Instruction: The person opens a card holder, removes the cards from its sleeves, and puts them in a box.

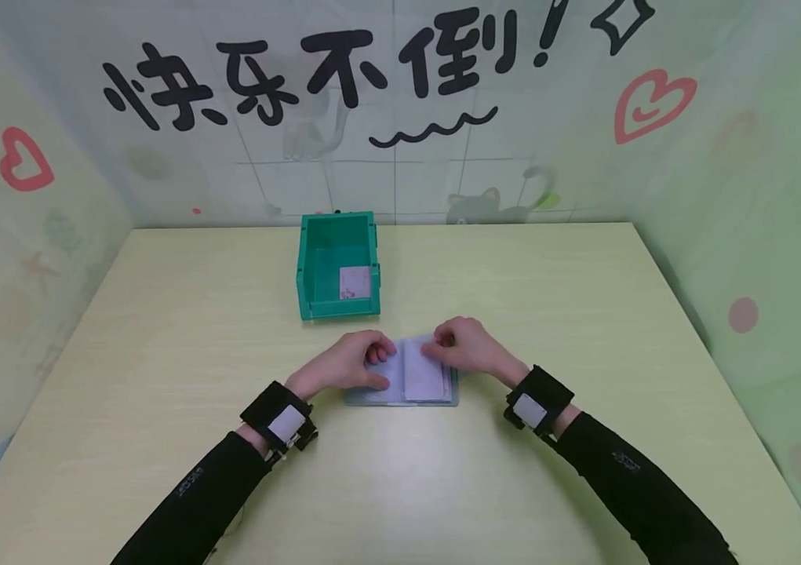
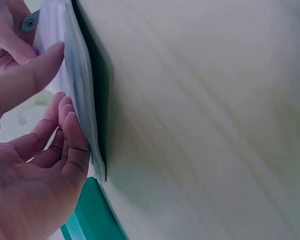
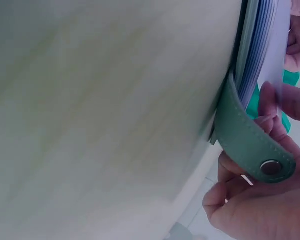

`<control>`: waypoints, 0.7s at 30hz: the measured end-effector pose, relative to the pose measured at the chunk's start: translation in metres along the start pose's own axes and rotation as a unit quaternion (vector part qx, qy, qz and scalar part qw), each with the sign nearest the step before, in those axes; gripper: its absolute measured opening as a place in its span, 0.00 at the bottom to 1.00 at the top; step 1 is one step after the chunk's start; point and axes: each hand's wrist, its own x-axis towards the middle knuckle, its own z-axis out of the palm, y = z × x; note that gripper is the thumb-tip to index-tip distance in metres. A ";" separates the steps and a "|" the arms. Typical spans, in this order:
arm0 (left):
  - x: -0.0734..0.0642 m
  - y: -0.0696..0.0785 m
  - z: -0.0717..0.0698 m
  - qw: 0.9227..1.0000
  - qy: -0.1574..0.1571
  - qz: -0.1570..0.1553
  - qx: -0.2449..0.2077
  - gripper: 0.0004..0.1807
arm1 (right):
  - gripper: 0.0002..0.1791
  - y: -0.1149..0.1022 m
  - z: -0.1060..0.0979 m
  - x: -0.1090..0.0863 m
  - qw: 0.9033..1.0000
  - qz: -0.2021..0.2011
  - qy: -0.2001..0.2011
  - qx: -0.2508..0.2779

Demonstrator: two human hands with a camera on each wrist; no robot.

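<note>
A small notebook (image 1: 423, 380) lies open on the table, with pale lavender pages and a grey-green cover. Its green strap with a metal snap (image 3: 250, 137) sticks out at the right side, beside the right hand. My left hand (image 1: 361, 362) is at the left page, its thumb and fairly straight fingertips touching the paper. At the upper right of the notebook, my right hand (image 1: 469, 345) pinches a page between thumb and index finger. The stacked page edges show in the right wrist view.
Behind the notebook stands a green plastic bin (image 1: 340, 309), a small pinkish card (image 1: 354, 282) lying in it. The pale wooden table (image 1: 195, 314) meets printed cloth walls at the back and sides.
</note>
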 end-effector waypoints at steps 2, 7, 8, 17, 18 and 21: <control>-0.001 -0.001 0.000 1.000 0.004 0.003 -0.004 0.21 | 0.16 -0.001 0.001 -0.001 1.000 -0.001 0.004 0.010; -0.001 -0.013 -0.004 0.999 0.005 0.014 -0.050 0.14 | 0.22 -0.003 0.003 -0.002 0.999 -0.026 0.006 0.045; -0.001 -0.015 -0.005 0.998 0.004 0.010 -0.064 0.13 | 0.22 -0.003 0.003 -0.001 0.998 -0.032 0.002 0.051; 0.001 -0.022 -0.012 0.987 -0.021 -0.009 -0.157 0.23 | 0.27 -0.010 0.006 -0.002 0.995 -0.052 -0.035 0.076; 0.001 -0.022 -0.012 0.986 -0.021 -0.012 -0.163 0.24 | 0.27 -0.010 0.007 -0.001 0.995 -0.052 -0.039 0.076; 0.001 -0.023 -0.013 0.985 -0.019 -0.015 -0.172 0.26 | 0.24 -0.009 0.010 0.002 0.996 -0.061 -0.041 0.055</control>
